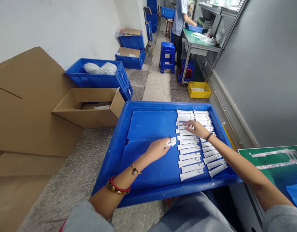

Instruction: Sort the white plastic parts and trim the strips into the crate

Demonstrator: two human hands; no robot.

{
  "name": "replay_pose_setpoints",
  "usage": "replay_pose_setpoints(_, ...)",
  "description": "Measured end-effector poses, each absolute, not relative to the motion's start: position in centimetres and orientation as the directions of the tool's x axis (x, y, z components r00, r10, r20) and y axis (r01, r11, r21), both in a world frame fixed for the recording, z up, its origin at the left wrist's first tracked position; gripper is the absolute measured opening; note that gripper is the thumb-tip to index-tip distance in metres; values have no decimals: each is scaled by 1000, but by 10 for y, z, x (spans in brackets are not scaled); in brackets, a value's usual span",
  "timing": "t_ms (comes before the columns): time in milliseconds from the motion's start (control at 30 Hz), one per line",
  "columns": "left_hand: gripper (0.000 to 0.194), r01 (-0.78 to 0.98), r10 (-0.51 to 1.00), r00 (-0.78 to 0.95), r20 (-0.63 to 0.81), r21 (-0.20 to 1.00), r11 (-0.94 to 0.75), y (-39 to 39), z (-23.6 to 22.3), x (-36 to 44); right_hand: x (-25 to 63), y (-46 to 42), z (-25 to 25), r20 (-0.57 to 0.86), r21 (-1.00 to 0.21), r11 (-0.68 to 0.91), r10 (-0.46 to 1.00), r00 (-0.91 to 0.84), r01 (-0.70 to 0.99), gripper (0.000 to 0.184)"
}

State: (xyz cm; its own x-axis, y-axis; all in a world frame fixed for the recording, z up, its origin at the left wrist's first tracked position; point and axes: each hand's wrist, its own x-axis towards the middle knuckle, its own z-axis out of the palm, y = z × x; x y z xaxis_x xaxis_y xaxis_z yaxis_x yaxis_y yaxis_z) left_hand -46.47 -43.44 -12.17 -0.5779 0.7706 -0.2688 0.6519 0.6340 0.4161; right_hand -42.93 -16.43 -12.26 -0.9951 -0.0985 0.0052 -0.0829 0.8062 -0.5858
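Several flat white plastic parts (pixel 189 156) lie side by side in two columns on the right half of a blue tray (pixel 109 154). Each part is long and narrow, with a small raised knob at its right end. My left hand (pixel 158 149) is closed around a few of the same white plastic parts (pixel 171 141), whose ends stick out past the fingers, over the tray's middle. Over the upper part of the left column hovers my right hand (pixel 197 128), its fingers apart and curved. Whether its fingertips touch a part below is hard to tell.
An open cardboard box (pixel 90 119) and a blue crate (pixel 97 79) with wrapped bundles stand beyond the tray's left side. A green-topped bench (pixel 278 158) adjoins on the right. Further off are a yellow bin (pixel 199 93), a blue stool (pixel 167 56) and a person (pixel 180 19) at a table.
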Motion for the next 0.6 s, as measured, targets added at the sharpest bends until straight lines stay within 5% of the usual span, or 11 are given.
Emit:
replay_pose_setpoints(100,20,625,793,-574,-206,516,586,-437,-118,-469,-421,-197,-132,-91,-870,489,-281,-955,-61,40)
replay_pose_setpoints(233,24,693,785,-613,-88,416,588,-440,-115,-478,-436,-223,-149,-25,-946,317,-289,-957,-71,35)
replay_pose_setpoints(433,23,689,702,-699,132,386,613,-433,-125,-541,-512,-235,-158,128,-874,470,-13,-992,-119,22)
replay_pose_setpoints(600,54,637,640,-755,144,393,663,-427,-144,-595,-554,-231,-160,150,-798,602,168,-974,-19,24)
